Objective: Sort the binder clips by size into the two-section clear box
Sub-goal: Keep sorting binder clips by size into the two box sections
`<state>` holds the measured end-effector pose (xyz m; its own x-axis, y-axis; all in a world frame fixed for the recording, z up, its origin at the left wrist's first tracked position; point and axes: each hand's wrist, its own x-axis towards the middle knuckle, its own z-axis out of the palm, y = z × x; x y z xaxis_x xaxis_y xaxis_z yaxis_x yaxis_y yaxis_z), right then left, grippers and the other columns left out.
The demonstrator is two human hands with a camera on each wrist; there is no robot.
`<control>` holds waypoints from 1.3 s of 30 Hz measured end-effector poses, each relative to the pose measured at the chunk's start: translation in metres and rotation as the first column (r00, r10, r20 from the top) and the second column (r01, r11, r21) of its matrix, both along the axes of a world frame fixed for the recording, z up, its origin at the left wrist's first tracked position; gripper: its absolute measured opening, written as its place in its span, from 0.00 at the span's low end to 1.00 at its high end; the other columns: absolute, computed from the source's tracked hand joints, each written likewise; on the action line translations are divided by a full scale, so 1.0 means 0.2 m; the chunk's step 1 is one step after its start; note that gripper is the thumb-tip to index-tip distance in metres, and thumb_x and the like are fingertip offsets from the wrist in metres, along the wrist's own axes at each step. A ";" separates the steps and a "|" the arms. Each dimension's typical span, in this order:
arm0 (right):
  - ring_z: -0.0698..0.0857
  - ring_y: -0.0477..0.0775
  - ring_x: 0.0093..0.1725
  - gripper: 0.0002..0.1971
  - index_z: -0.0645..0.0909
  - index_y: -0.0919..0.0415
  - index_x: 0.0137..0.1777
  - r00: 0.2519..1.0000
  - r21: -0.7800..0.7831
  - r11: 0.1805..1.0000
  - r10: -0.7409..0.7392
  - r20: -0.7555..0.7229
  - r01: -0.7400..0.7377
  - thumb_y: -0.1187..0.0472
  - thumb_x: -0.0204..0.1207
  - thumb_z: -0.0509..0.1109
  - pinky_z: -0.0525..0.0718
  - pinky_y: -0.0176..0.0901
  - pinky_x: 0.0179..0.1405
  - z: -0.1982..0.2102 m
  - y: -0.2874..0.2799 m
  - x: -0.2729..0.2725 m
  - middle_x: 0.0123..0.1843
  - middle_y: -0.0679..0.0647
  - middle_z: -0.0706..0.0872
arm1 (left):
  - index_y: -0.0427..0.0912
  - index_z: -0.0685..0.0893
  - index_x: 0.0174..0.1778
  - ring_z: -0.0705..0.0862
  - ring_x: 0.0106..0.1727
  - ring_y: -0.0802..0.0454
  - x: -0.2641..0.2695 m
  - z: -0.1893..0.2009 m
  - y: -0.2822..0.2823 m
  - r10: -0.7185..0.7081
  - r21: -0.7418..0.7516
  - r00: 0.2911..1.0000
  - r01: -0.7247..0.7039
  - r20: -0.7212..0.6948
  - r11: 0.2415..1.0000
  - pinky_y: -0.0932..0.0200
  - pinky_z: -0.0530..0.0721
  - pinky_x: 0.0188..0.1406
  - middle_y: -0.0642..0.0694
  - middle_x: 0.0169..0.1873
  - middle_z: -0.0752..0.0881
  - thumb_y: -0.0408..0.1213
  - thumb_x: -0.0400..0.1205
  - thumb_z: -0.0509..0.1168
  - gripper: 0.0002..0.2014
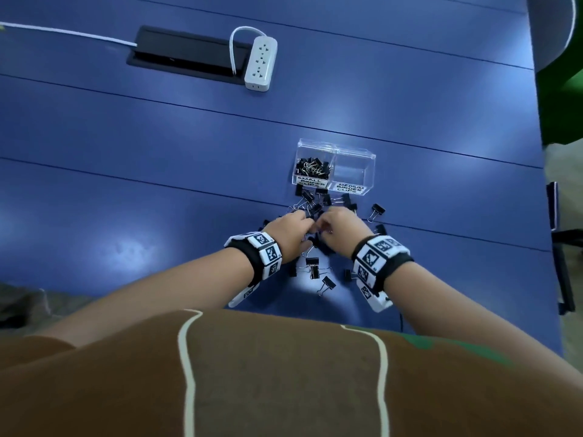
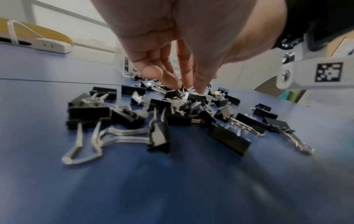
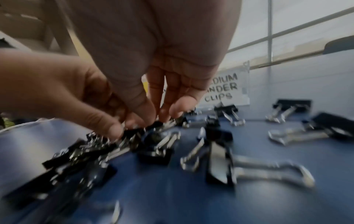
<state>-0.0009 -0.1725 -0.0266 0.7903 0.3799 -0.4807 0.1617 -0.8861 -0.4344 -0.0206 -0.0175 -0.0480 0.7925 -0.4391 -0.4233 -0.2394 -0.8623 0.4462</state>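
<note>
Here our left hand (image 2: 172, 45) reaches down with its fingers (image 2: 199, 84) straight and close together, the tips touching the black clips at the middle of the pile (image 2: 178, 109). They press on the clips; nothing is curled round one in the left wrist view. Our right hand (image 3: 153, 53) works the same spot from the other side: its fingertips (image 3: 180, 106) are bent down onto the clips, and it looks like a pinch, but blur hides whether anything is really caught, so we cannot tell. In the head view both hands meet over the pile, the left (image 1: 291, 230) and the right (image 1: 339, 222) almost touching.

Outward from there, loose clips lie scattered on the blue table (image 1: 126, 152), some beside our wrists and nearer our body, others between the hands and the box (image 1: 336, 167). The box stands just beyond the pile, straight ahead and slightly right. Its left section (image 1: 312, 168), labelled small, holds a heap of clips; its right section (image 1: 353, 171), labelled medium, looks empty. Further off a power strip (image 1: 261, 63) lies by a black cable hatch (image 1: 186, 53).

We judge the small ones largely sorted and the larger ones mostly left. The box's long axis runs across us, so a lifted clip travels forward, away from our body. The right hand is nearer the medium section, the left nearer the small one.
</note>
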 end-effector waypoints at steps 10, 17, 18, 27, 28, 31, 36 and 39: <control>0.73 0.56 0.53 0.03 0.77 0.62 0.45 0.976 0.129 0.970 -0.215 0.044 0.208 0.65 0.72 0.67 0.79 0.56 0.56 -0.13 -0.07 -0.16 0.48 0.56 0.80 | 0.43 0.78 0.53 0.78 0.58 0.42 0.01 -0.03 -0.03 0.067 0.014 0.998 -0.067 0.001 0.998 0.44 0.82 0.56 0.42 0.55 0.75 0.44 0.77 0.68 0.13; 0.79 0.51 0.45 0.03 0.81 0.58 0.45 0.872 0.311 0.830 -0.490 0.011 0.462 0.64 0.72 0.67 0.80 0.41 0.48 -0.09 -0.18 -0.21 0.39 0.46 0.78 | 0.43 0.76 0.66 0.73 0.60 0.42 0.02 -0.04 -0.01 0.113 0.039 0.987 -0.119 0.117 0.992 0.45 0.81 0.58 0.41 0.57 0.73 0.41 0.77 0.67 0.21; 0.81 0.50 0.41 0.03 0.82 0.57 0.44 0.815 0.345 0.761 -0.579 -0.019 0.549 0.64 0.73 0.67 0.82 0.40 0.44 -0.09 -0.21 -0.19 0.38 0.47 0.82 | 0.44 0.75 0.69 0.73 0.60 0.42 0.01 -0.04 -0.02 0.100 0.035 0.990 -0.104 0.097 0.994 0.45 0.81 0.58 0.41 0.58 0.72 0.41 0.77 0.67 0.23; 0.79 0.52 0.32 0.07 0.80 0.60 0.42 0.528 0.417 0.374 -0.770 -0.358 0.829 0.65 0.76 0.60 0.82 0.41 0.30 -0.05 -0.26 0.00 0.34 0.52 0.80 | 0.50 0.78 0.68 0.74 0.60 0.45 0.00 -0.01 -0.06 0.043 -0.069 0.989 -0.034 0.140 0.997 0.47 0.81 0.59 0.44 0.59 0.73 0.41 0.79 0.65 0.20; 0.79 0.51 0.33 0.07 0.80 0.58 0.45 0.591 0.404 0.463 -0.750 -0.295 0.789 0.63 0.77 0.60 0.81 0.41 0.31 -0.05 -0.23 0.02 0.35 0.50 0.80 | 0.50 0.76 0.71 0.73 0.65 0.45 0.02 -0.01 -0.07 0.048 -0.058 0.987 -0.040 0.156 0.998 0.46 0.80 0.63 0.44 0.64 0.73 0.41 0.78 0.65 0.23; 0.75 0.44 0.30 0.14 0.80 0.54 0.58 0.808 0.329 0.749 -0.583 -0.086 0.575 0.65 0.77 0.58 0.76 0.36 0.30 -0.04 -0.14 0.05 0.43 0.48 0.81 | 0.46 0.63 0.80 0.64 0.78 0.44 0.06 0.00 -0.08 0.042 0.017 0.986 -0.045 0.161 0.999 0.46 0.73 0.74 0.45 0.79 0.64 0.42 0.78 0.64 0.32; 0.82 0.59 0.50 0.23 0.70 0.52 0.73 0.945 0.070 0.943 -0.327 0.003 0.326 0.64 0.78 0.55 0.83 0.51 0.53 -0.07 -0.09 0.06 0.67 0.62 0.76 | 0.43 0.63 0.80 0.67 0.78 0.41 0.05 -0.01 -0.05 0.083 0.027 0.994 -0.085 0.074 0.996 0.44 0.75 0.72 0.44 0.80 0.61 0.37 0.79 0.62 0.31; 0.79 0.62 0.63 0.20 0.72 0.57 0.70 0.933 -0.006 0.933 -0.359 -0.004 0.359 0.62 0.78 0.57 0.79 0.56 0.65 -0.11 -0.13 0.03 0.69 0.61 0.75 | 0.42 0.68 0.77 0.75 0.72 0.39 0.03 -0.03 -0.01 0.149 -0.052 0.988 -0.147 0.036 0.988 0.42 0.80 0.66 0.42 0.79 0.62 0.36 0.79 0.62 0.28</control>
<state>0.0051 -0.1983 -0.0490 0.8710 0.0691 -0.4865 -0.1698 -0.8867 -0.4300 -0.0143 -0.0199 -0.0543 0.8659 -0.3351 -0.3713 -0.1290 -0.8669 0.4814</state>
